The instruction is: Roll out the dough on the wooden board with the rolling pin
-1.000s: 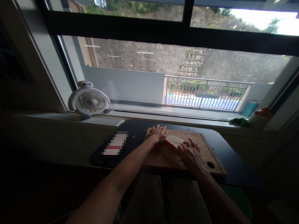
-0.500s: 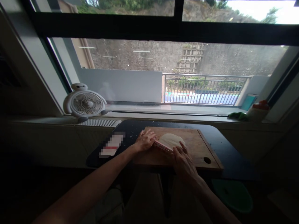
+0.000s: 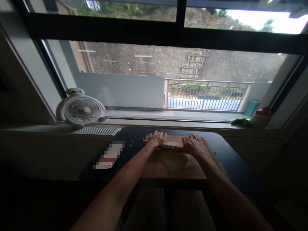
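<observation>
I counted one left hand (image 3: 157, 139) and one right hand (image 3: 192, 145), making two, and likewise two forearms (image 3: 126, 178). There was a single rolling pin (image 3: 168, 146), one piece of dough (image 3: 175, 161), one board (image 3: 154, 171) and one worktop (image 3: 237, 157). I could make out just one blurred item (image 3: 110, 156). I also saw one window (image 3: 108, 27), one fan (image 3: 83, 110), one bottle (image 3: 261, 119), one green cloth (image 3: 241, 122) and, outside, one railing (image 3: 207, 94).

Your board on the table, dough beneath the pin.
Before you, the cutting board (image 3: 151, 172) reaches the table (image 3: 238, 166)'s near edge; the rolling pin (image 3: 168, 146) crosses the dough (image 3: 175, 162) towards the board's far edge, between your left hand (image 3: 157, 139) and right hand (image 3: 192, 143). Left of the board lies a pixelated item (image 3: 110, 155); beyond the table's far left corner stands a fan (image 3: 83, 109).
</observation>
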Motion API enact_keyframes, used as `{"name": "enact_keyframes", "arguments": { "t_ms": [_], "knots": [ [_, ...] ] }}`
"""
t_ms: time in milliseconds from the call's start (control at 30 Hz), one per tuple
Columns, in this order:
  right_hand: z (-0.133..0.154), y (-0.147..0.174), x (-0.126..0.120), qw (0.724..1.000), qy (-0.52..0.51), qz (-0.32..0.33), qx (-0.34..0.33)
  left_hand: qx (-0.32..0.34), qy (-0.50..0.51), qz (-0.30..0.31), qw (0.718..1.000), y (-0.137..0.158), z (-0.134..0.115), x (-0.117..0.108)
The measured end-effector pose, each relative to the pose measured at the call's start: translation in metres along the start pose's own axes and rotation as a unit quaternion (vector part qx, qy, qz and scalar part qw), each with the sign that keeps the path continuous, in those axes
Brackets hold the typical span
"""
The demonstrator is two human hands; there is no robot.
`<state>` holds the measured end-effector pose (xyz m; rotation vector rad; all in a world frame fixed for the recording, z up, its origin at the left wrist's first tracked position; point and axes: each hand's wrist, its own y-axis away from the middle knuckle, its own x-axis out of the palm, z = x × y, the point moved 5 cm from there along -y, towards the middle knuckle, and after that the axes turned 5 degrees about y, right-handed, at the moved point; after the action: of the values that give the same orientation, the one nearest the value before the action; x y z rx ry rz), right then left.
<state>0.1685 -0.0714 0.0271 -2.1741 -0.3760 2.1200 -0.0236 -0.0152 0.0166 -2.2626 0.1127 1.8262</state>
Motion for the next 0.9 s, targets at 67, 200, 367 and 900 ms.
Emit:
{"name": "enact_keyframes", "arguments": {
  "t_ms": [67,200,367,900],
  "knots": [
    [0.001,0.004,0.004,1.0,-0.012,-0.004,-0.01,0.006,0.004,-0.011,1.0,0.018,-0.001,-0.002],
    [0.01,0.04,0.005,0.995,-0.042,-0.081,-0.036,0.059,0.001,-0.05,0.997,0.078,-0.003,-0.006],
    [0.015,0.063,0.003,0.992,-0.061,-0.11,-0.028,0.129,0.008,-0.034,0.991,0.137,0.0,-0.011],
    [0.065,-0.051,0.009,0.998,-0.057,-0.008,-0.031,-0.021,0.014,-0.009,1.0,0.043,0.037,-0.009]
  ]
}}
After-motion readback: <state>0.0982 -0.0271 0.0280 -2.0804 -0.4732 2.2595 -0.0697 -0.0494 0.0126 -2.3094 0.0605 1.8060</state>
